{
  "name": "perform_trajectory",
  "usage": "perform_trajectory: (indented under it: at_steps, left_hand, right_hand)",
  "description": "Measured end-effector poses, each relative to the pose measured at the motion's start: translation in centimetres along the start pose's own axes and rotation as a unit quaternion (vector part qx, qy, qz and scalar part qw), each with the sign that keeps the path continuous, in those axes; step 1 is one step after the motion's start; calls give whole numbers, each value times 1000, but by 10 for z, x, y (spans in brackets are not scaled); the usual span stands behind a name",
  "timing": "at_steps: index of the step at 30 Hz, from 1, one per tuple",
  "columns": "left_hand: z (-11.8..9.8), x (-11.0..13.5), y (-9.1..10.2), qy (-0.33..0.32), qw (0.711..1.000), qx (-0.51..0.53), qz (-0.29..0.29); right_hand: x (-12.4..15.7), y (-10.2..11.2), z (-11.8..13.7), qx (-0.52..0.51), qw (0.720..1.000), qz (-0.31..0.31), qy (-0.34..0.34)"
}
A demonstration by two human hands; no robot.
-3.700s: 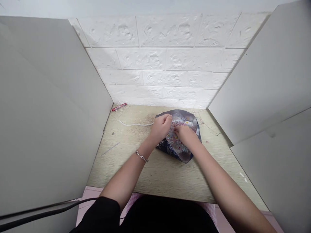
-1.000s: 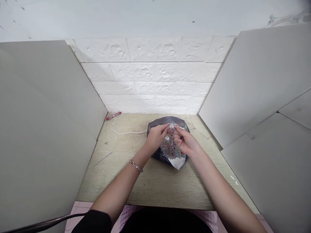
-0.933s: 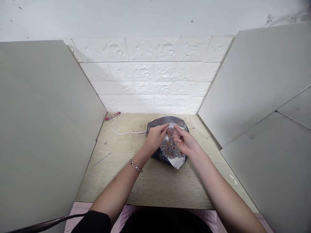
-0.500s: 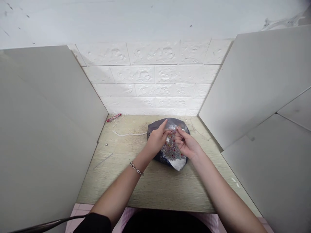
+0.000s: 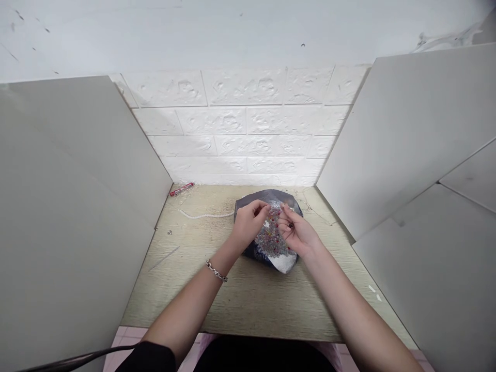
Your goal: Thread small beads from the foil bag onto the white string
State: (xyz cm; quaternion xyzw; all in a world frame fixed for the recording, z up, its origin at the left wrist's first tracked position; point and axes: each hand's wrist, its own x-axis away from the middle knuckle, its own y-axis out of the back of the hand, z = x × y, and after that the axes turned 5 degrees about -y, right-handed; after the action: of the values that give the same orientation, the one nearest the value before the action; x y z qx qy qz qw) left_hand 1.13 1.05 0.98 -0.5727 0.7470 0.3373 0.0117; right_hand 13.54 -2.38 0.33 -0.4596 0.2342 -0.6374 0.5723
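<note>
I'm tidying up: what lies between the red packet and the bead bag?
A white bead strand lies between the red packet and the bead bag, seen in the head view.

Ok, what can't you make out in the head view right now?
Head view, fingertips: whatever the left hand and right hand pinch is too small to tell, bead or thread.
Head view, bag of beads: its far part is hidden behind both hands.
Head view, red packet at the table's back left: too small to read.
Head view, dark cable: cut off by the bottom left edge.
</note>
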Motion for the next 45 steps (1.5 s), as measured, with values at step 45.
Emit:
perform_trajectory:
  at_steps: [45]
  left_hand:
    - [-13, 7, 0, -71, 994, -71, 39]
  right_hand:
    - [5, -2, -5, 262, 954, 3, 149]
